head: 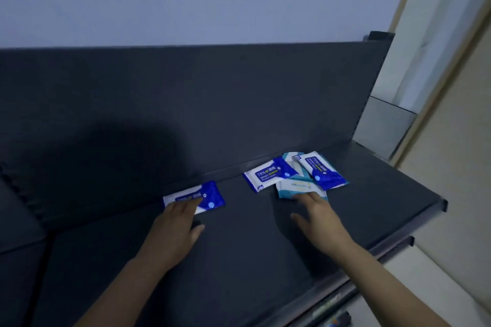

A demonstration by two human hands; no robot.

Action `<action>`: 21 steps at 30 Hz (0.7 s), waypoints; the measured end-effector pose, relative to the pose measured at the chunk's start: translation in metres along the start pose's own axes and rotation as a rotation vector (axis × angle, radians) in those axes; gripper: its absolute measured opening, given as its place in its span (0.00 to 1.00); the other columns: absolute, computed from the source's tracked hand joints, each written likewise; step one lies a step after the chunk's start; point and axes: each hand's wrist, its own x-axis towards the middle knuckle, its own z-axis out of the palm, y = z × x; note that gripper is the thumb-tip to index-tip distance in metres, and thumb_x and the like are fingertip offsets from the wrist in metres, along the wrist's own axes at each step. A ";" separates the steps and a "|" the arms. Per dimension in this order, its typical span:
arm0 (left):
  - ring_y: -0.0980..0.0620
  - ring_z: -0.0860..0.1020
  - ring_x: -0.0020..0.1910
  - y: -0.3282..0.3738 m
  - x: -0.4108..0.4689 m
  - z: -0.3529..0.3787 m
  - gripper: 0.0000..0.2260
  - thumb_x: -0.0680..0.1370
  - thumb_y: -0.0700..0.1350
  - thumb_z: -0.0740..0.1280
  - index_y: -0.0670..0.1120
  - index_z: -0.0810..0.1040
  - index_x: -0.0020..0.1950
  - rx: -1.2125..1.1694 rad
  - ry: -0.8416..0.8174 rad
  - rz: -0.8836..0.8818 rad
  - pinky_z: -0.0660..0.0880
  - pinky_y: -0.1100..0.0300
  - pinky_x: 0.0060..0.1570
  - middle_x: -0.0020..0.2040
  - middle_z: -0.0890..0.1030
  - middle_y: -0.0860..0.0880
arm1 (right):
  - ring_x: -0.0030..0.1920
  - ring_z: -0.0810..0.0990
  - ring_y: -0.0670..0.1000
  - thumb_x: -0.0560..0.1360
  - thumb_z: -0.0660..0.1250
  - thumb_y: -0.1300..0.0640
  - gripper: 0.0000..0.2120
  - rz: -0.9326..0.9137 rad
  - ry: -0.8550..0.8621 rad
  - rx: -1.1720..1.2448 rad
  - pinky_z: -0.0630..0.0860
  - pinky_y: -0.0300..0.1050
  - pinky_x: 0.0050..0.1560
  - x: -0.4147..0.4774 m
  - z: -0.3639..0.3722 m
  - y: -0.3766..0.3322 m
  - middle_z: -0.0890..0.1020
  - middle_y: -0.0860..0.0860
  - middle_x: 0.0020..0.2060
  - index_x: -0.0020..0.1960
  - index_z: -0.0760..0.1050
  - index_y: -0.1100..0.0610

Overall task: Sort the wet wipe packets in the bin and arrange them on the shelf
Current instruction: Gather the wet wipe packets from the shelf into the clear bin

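Observation:
A dark shelf (239, 260) carries several wet wipe packets along its back panel. My left hand (175, 220) lies flat with straight fingers on a blue and white packet (210, 196) at the middle. My right hand (318, 218) reaches with straight fingers onto a teal and white packet (292, 187). Behind that packet lie two more blue and white packets, one (268, 174) to its left and one (321, 170) to its right. Another teal packet (295, 160) shows partly between them. No bin is in view.
The shelf's upright back panel (212, 101) rises behind the packets. The shelf's right end (441, 204) stops near a pale door frame (451, 87). A lower shelf edge (332, 302) with some items shows at the bottom right.

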 end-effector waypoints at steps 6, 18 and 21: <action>0.48 0.64 0.70 -0.024 0.046 0.013 0.23 0.80 0.53 0.60 0.49 0.63 0.74 0.041 -0.065 -0.059 0.64 0.53 0.66 0.72 0.67 0.51 | 0.67 0.67 0.54 0.76 0.66 0.54 0.25 0.029 -0.057 -0.021 0.67 0.47 0.66 0.049 0.014 0.002 0.68 0.51 0.68 0.71 0.64 0.52; 0.48 0.69 0.65 -0.029 0.055 0.017 0.30 0.72 0.64 0.57 0.56 0.66 0.72 -0.016 -0.172 -0.173 0.66 0.53 0.62 0.70 0.68 0.56 | 0.74 0.56 0.55 0.76 0.64 0.53 0.34 -0.022 -0.245 -0.234 0.62 0.53 0.70 0.123 0.037 0.003 0.57 0.51 0.75 0.76 0.51 0.50; 0.50 0.64 0.67 -0.017 0.054 0.016 0.30 0.74 0.65 0.62 0.58 0.60 0.74 0.106 -0.186 -0.249 0.64 0.54 0.62 0.72 0.65 0.59 | 0.67 0.65 0.57 0.77 0.60 0.55 0.26 -0.049 -0.147 -0.348 0.68 0.52 0.61 0.132 0.039 0.007 0.69 0.53 0.67 0.74 0.59 0.52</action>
